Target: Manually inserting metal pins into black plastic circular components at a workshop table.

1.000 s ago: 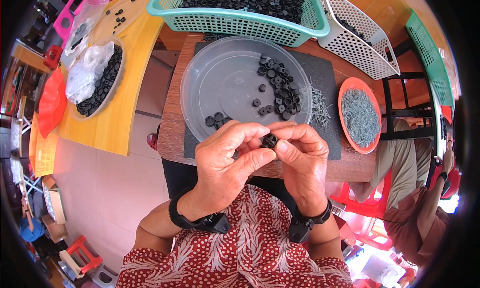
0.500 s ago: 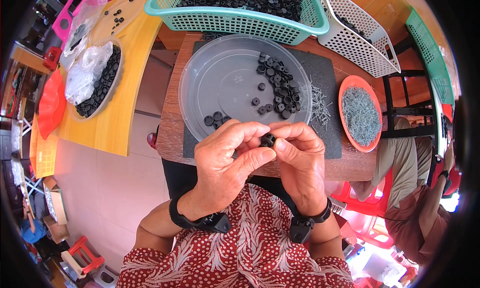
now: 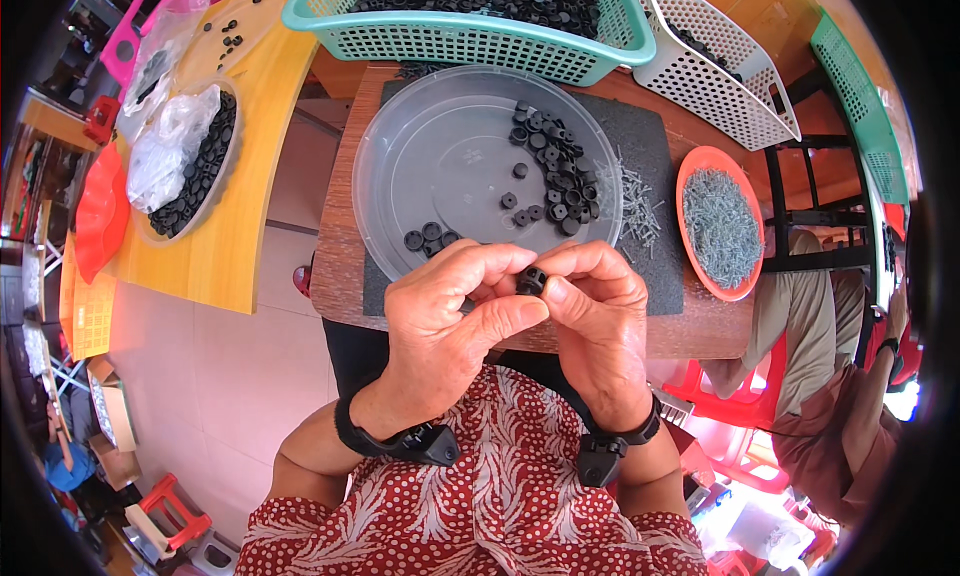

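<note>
Between the fingertips of my left hand [image 3: 440, 321] and my right hand [image 3: 598, 316] is a small round black plastic part [image 3: 531, 280]. Both thumbs and forefingers pinch it from either side, above the near rim of a clear round plastic tub [image 3: 430, 166]. Another dark bit shows among my left fingers, too hidden to name. Inside the tub, a heap of black knobs [image 3: 565, 181] lies to the right, and a few black caps [image 3: 431, 238] sit near my left hand.
Loose screws [image 3: 638, 208] lie on a dark mat [image 3: 645, 136] beside an orange dish [image 3: 718, 226] full of screws. Behind stand a green basket [image 3: 480, 41] of black parts and a white basket [image 3: 715, 86]. A person [image 3: 835, 416] sits at right; a yellow table [image 3: 210, 266] stands left.
The view has shifted very slightly. Both hands keep their pinch on the black part, which appears slightly turned between the fingertips.
</note>
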Demonstrator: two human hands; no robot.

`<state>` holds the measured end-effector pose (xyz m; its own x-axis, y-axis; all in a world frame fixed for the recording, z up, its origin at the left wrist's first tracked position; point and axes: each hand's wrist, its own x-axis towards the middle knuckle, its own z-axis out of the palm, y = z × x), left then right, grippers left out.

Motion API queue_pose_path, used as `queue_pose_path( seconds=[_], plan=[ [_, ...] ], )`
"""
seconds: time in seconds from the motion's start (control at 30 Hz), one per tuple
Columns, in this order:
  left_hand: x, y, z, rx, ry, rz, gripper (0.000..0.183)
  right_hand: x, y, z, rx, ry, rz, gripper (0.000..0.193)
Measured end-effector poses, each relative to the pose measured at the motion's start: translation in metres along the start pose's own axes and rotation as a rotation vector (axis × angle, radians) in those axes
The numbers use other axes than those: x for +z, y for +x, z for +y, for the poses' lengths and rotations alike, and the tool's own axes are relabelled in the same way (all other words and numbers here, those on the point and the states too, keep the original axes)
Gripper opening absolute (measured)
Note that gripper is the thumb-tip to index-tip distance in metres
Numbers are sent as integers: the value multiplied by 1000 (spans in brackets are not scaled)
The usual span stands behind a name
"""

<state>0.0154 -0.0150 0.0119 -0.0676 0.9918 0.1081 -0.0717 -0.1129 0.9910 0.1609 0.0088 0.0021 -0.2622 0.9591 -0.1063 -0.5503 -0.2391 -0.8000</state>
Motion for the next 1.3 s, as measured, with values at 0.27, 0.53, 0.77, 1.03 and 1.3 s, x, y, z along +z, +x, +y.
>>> queue_pose_path(
  seconds=[0.27, 0.53, 0.77, 1.03, 1.3],
  plan=[
    [-1, 3, -4, -102, -142, -39, 25, -2, 2, 1, -5, -23, 0, 12],
    [-2, 6, -7, -109, -169, -71, 25, 2, 0, 0, -70, -114, 34, 10],
    [2, 7, -4, -6, -104, -71, 26, 0, -1, -1, -120, -166, -10, 8],
    [-1, 14, -16, 248, 113, -50, 25, 5, -6, -6, -87, -157, 14, 10],
    [4, 17, -16, 384, 249, 8, 27, -6, 1, -17, -121, -299, -133, 17]
  ],
)
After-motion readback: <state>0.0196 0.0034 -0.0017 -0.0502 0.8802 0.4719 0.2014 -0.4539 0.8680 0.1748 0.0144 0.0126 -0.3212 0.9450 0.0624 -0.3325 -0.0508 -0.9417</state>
